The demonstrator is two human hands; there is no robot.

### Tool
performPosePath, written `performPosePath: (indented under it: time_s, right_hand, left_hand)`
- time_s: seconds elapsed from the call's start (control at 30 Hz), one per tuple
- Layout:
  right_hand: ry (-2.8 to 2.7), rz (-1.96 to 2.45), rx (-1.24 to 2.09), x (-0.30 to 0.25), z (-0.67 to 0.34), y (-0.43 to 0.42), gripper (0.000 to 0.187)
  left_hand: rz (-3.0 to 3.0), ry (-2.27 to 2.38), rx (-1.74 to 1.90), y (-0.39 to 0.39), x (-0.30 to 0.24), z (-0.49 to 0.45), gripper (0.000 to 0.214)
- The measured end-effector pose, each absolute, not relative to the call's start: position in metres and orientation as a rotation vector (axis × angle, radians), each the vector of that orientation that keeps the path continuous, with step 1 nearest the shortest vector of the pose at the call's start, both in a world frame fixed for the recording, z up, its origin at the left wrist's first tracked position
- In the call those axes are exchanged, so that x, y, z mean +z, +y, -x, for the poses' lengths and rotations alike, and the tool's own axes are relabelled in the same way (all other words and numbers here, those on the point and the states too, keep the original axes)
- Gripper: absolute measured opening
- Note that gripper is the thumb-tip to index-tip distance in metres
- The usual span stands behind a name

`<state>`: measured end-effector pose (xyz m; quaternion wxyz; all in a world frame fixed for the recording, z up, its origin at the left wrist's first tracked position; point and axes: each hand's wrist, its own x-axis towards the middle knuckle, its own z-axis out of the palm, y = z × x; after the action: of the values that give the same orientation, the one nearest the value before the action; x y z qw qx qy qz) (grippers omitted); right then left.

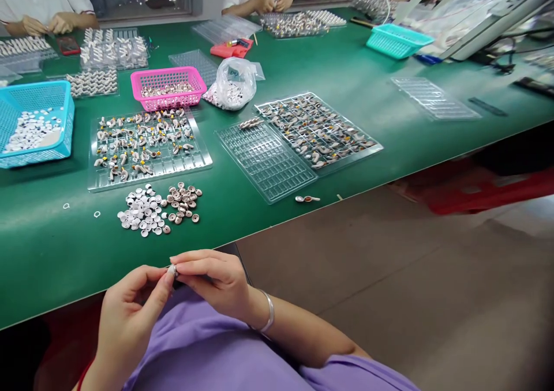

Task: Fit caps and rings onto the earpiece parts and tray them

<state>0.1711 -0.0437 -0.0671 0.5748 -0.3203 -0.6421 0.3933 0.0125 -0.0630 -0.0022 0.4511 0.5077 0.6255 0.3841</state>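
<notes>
At the table's front edge, my left hand (132,307) and my right hand (219,278) meet, fingertips pinched on one small whitish part (172,270). Its exact kind is mostly hidden by the fingers. Just beyond them lie a pile of small white round caps (141,211) and a pile of brownish-silver round cups (184,202). Behind these, a clear plastic tray (203,159) carries rows of small curved parts with yellow bits. To the right, an assembled-looking small piece (307,199) rests near the edge.
A blue basket (64,120) of white pieces, a pink basket (168,76) and a plastic bag (236,82) stand farther back. Another filled tray (320,131) overlaps a bare-celled tray (268,160). A teal basket (398,40) sits far right. Co-workers' hands (60,23) work across the green table (346,62).
</notes>
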Motion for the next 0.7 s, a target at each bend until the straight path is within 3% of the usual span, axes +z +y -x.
performPosePath:
  time_s: [0.3, 0.7]
  right_hand:
    - [-1.222, 0.783, 1.224, -0.078, -0.169, -0.051, 0.007]
    - [-0.988, 0.770, 1.347, -0.085, -0.162, -0.054, 0.013]
  left_hand:
    - [-1.440, 1.513, 0.866, -0.062, -0.003, -0.014, 0.019]
    - [-1.571, 1.469, 0.848, -0.060, -0.005, -0.019, 0.027]
